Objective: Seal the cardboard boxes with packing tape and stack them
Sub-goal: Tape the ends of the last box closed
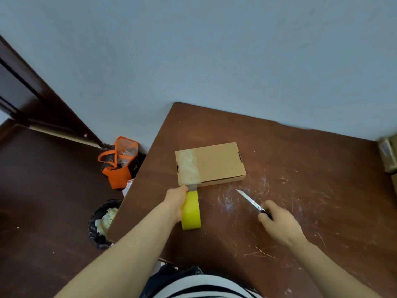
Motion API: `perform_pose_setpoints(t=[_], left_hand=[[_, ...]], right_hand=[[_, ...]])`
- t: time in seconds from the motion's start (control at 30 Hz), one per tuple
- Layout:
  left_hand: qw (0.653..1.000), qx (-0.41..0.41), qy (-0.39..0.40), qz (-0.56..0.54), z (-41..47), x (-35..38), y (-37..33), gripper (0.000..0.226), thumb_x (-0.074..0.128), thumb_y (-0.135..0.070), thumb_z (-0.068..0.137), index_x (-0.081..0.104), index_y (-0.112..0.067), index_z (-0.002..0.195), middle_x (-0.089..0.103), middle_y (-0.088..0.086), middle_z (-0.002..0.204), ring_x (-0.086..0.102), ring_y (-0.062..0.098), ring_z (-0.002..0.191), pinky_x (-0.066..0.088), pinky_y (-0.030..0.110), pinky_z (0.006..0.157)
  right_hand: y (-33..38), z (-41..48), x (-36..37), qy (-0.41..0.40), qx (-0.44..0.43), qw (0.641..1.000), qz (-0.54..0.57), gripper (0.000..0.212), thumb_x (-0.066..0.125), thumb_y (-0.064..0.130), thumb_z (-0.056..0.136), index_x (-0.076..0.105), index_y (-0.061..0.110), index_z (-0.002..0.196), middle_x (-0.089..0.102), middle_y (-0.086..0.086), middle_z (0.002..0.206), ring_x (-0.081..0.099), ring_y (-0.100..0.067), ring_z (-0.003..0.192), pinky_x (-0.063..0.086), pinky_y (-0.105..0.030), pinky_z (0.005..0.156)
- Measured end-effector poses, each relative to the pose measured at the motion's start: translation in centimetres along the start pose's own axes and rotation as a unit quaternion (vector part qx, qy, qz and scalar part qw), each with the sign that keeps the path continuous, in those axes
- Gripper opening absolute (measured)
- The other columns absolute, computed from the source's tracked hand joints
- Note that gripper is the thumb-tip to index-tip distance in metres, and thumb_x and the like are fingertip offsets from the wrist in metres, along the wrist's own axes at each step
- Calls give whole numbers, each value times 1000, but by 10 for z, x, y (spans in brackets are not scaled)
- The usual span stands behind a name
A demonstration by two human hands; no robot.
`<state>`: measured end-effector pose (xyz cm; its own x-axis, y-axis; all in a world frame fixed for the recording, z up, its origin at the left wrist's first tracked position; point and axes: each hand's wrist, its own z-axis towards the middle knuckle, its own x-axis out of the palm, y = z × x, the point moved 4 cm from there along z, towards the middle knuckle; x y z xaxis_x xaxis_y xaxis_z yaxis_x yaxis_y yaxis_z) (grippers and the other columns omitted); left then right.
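A flat cardboard box (217, 163) lies closed on the brown table (300, 190), with a strip of clear tape across its left end. The tape runs down the box's front edge to a yellow tape roll (191, 211), which my left hand (176, 201) grips just in front of the box's near left corner. To the right, my right hand (277, 222) holds a utility knife (250, 200). Its blade is extended and points up-left toward the stretched tape, a short gap away from it.
More cardboard boxes (390, 153) sit at the table's far right edge. On the floor to the left are an orange bag (119, 162) and a black-lined waste bin (103, 222). The table surface is scratched. A wall stands behind the table.
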<state>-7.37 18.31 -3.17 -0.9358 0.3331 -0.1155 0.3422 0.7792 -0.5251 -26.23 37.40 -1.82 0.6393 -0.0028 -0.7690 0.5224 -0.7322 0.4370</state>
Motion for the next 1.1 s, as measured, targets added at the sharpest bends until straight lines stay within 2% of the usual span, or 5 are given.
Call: perform_pose_setpoints(t=[0.27, 0.43, 0.67, 0.83, 1.1], left_hand=[[999, 21, -44, 22, 4, -5, -2, 35, 54, -21, 94, 47, -3, 124, 59, 18, 103, 62, 34, 94, 52, 46, 86], [998, 27, -54, 8, 6, -7, -5, 23, 51, -18, 96, 46, -5, 113, 53, 12, 81, 55, 25, 67, 45, 34, 59], [999, 32, -42, 1, 6, -6, -5, 24, 52, -20, 96, 47, -3, 113, 58, 17, 94, 62, 34, 88, 52, 46, 84], [998, 36, -49, 7, 5, -6, -7, 19, 51, -16, 97, 47, -2, 109, 55, 14, 85, 58, 30, 79, 51, 43, 78], [998, 25, -50, 33, 7, -11, -11, 30, 51, -20, 98, 46, -2, 122, 55, 15, 93, 57, 27, 76, 51, 41, 77]], right_hand=[[110, 32, -8, 19, -147, 980, -130, 34, 28, 43, 102, 56, 26, 106, 66, 1, 95, 60, -22, 97, 49, -36, 81], [150, 44, 1, 32, -213, 936, -279, 37, 29, 39, 104, 60, 18, 109, 65, -3, 103, 61, -26, 97, 45, -32, 69], [163, 48, 9, 6, -250, 883, -396, 21, 43, 13, 100, 64, 16, 104, 65, -2, 96, 62, -27, 87, 35, -30, 62], [169, 45, 15, 8, -280, 861, -425, 28, 43, 0, 93, 62, 13, 109, 66, -3, 106, 64, -28, 97, 38, -30, 64], [101, 54, 20, 97, -159, 938, -294, 29, 43, 39, 99, 54, 15, 112, 55, -5, 115, 57, -28, 106, 42, -34, 77]])
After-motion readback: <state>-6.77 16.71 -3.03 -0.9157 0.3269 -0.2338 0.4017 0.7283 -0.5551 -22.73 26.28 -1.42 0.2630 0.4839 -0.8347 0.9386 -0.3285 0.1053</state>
